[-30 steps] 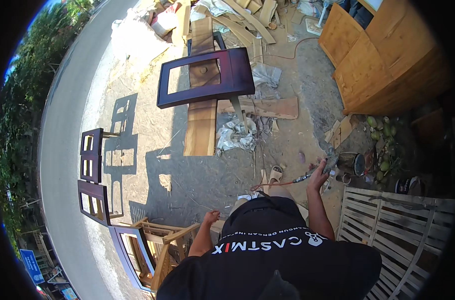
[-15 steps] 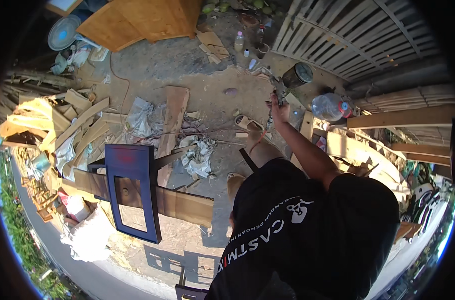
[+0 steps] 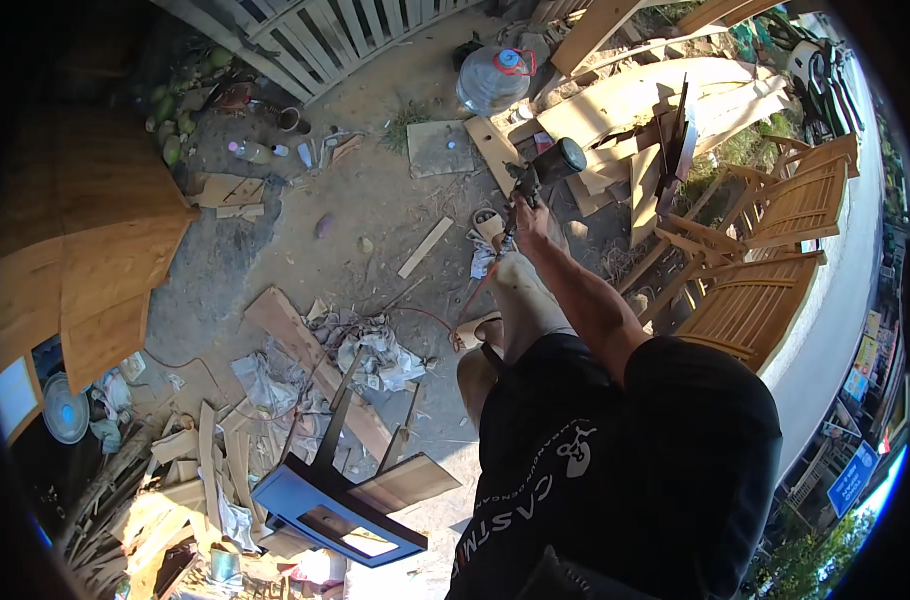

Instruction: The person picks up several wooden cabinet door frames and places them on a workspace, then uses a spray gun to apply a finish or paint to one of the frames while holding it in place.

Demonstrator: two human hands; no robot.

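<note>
My right hand (image 3: 533,220) is closed around the grip of a spray gun (image 3: 524,180), held out in front of my right leg. A dark cylindrical cup (image 3: 561,160) is fixed to the gun, tilted toward the upper right. From beneath the hand, a thin red hose (image 3: 472,300) runs down past my knee and across the ground to the left. My left hand is out of sight. At the lower left stands a dark-painted piece of wooden furniture (image 3: 305,490) with a rectangular opening in its panel and several legs.
Slatted wooden chairs (image 3: 775,215) stand at the right beside the road. A large clear water jug (image 3: 491,82) sits at the top, near loose boards (image 3: 635,100). Planks (image 3: 305,350) and crumpled sheets (image 3: 380,355) litter the ground. A brown wooden cabinet (image 3: 105,220) is at the far left.
My view has swung to the right, bringing the slatted chairs in and shifting the dark furniture lower. The spray gun stays in my right hand, its cup now nearer the loose boards.
</note>
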